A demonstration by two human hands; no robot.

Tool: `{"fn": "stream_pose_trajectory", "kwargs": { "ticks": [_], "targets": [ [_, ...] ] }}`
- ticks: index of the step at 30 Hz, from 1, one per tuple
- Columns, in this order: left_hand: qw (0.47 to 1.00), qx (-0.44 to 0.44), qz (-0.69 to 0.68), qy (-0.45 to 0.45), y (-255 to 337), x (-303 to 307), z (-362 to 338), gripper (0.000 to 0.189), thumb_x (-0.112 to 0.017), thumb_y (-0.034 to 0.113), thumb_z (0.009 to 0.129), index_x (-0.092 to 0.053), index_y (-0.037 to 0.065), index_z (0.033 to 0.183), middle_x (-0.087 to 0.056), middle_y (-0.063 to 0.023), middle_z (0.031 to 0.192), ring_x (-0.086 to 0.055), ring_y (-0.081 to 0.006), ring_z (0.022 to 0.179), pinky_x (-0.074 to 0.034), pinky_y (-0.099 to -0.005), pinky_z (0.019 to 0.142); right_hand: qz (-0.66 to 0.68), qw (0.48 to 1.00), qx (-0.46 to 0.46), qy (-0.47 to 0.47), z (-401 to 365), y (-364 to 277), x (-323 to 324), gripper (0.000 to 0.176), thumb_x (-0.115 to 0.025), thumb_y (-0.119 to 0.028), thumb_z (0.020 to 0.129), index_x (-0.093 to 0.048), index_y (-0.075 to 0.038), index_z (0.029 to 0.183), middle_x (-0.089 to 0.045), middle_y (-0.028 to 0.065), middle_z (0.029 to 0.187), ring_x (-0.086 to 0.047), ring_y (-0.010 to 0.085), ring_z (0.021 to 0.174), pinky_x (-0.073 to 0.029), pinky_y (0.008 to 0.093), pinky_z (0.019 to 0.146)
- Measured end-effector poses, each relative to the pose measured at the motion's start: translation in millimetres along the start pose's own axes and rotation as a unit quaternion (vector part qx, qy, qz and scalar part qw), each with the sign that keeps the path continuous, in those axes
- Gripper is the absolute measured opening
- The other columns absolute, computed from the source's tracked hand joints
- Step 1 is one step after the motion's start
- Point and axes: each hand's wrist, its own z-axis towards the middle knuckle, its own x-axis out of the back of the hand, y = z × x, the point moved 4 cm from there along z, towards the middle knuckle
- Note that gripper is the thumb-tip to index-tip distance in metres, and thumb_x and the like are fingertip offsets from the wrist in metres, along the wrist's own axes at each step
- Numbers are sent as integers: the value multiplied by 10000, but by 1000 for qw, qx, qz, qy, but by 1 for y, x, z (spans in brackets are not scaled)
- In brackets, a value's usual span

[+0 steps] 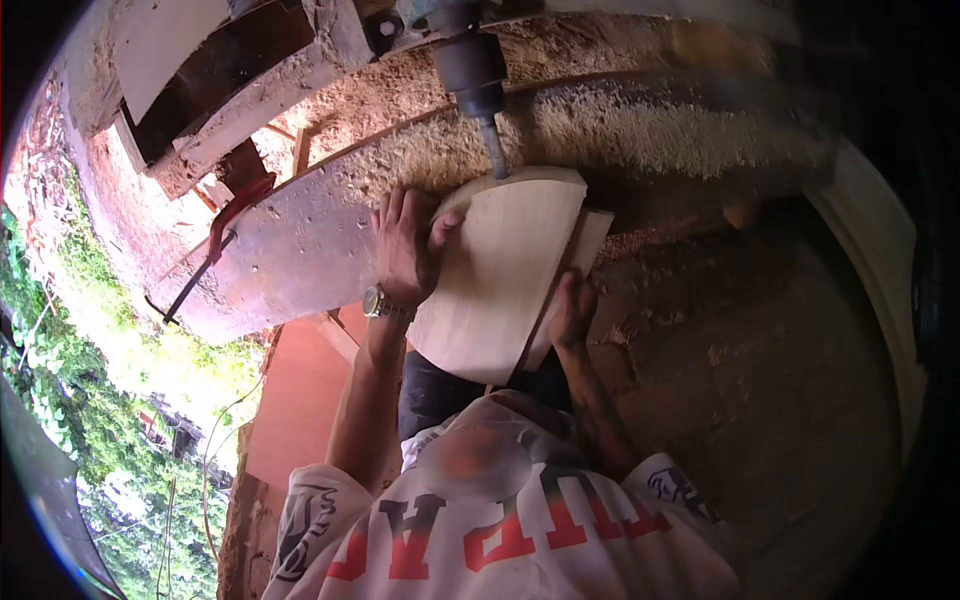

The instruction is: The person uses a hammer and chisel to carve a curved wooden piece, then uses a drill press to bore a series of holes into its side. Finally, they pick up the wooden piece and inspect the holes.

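A pale, rounded wooden board (505,265) lies over the near edge of the workbench (310,240). The tip of a drill-like spindle (490,140) meets the board's far edge. My left hand (408,240), with a watch at the wrist, presses on the board's left side, thumb on its top face and fingers together toward the bench. On the right, my right hand (573,308) is closed on a narrow wooden strip (592,240) that runs slantwise along the board's right edge. Some of its fingers are hidden.
Sawdust (640,135) is heaped on the bench behind the board. A red clamp (235,215) with a dark bar grips the bench's left part. Wooden framing (215,140) stands at the back left, and a curved pale panel (868,220) at the far right.
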Motion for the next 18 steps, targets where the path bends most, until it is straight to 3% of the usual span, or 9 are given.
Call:
{"fn": "stream_pose_trajectory", "kwargs": {
  "ticks": [5, 6, 9, 10, 12, 14, 18],
  "targets": [
    [1000, 20, 3, -24, 2, 7, 14, 522, -587, 531, 942, -593, 25, 1073, -543, -192, 1095, -498, -406, 1038, -371, -508, 931, 6, 999, -42, -16, 8, -9, -1, 519, -535, -508, 1012, -511, -46, 777, -422, -39, 687, -405, 90, 674, -316, 309, 580],
    [999, 16, 21, -19, -5, 3, 12, 554, -586, 551, 939, -587, 17, 1086, -536, -210, 1183, -483, -427, 1094, -360, -524, 963, 4, 999, -45, -10, 9, -13, -4, 515, -535, -501, 1013, -521, -41, 780, -437, -35, 690, -415, 89, 682, -322, 309, 587],
    [995, 18, 66, 66, 4, 9, 18, 592, -598, 584, 923, -589, 19, 1100, -502, -226, 1323, -458, -442, 1166, -343, -538, 994, 40, 998, -40, 23, 11, -14, -9, 449, -521, -417, 1026, -597, 12, 916, -569, 38, 864, -512, 135, 827, -416, 332, 726],
    [997, 42, 55, 39, 4, 9, 18, 654, -560, 654, 920, -591, 30, 1111, -436, -219, 1465, -417, -442, 1277, -309, -561, 1046, 37, 998, -52, -2, 11, -13, -7, 430, -510, -394, 1029, -595, 17, 930, -574, 54, 879, -521, 151, 835, -419, 341, 737],
    [996, 50, 65, 44, 6, 7, 19, 680, -524, 690, 924, -590, 39, 1111, -419, -222, 1492, -388, -438, 1331, -285, -570, 1076, 35, 996, -70, -52, 10, -12, 0, 394, -489, -347, 1036, -591, 25, 957, -584, 85, 909, -539, 183, 851, -425, 358, 760],
    [995, 61, 70, 37, 4, 9, 24, 735, -430, 747, 936, -590, 52, 1115, -386, -227, 1540, -311, -438, 1437, -227, -585, 1137, -50, 996, -38, -67, 10, -9, 5, 374, -471, -319, 1036, -585, 34, 984, -586, 121, 924, -549, 224, 851, -429, 372, 775],
    [996, 55, 70, 22, 3, 9, 30, 769, -371, 768, 940, -581, 45, 1096, -317, -244, 1599, -238, -445, 1503, -151, -612, 1174, -68, 994, -34, -73, 14, -18, 0, 360, -447, -291, 1033, -575, 44, 1001, -583, 162, 905, -554, 293, 830, -431, 392, 781]
  ]
}}
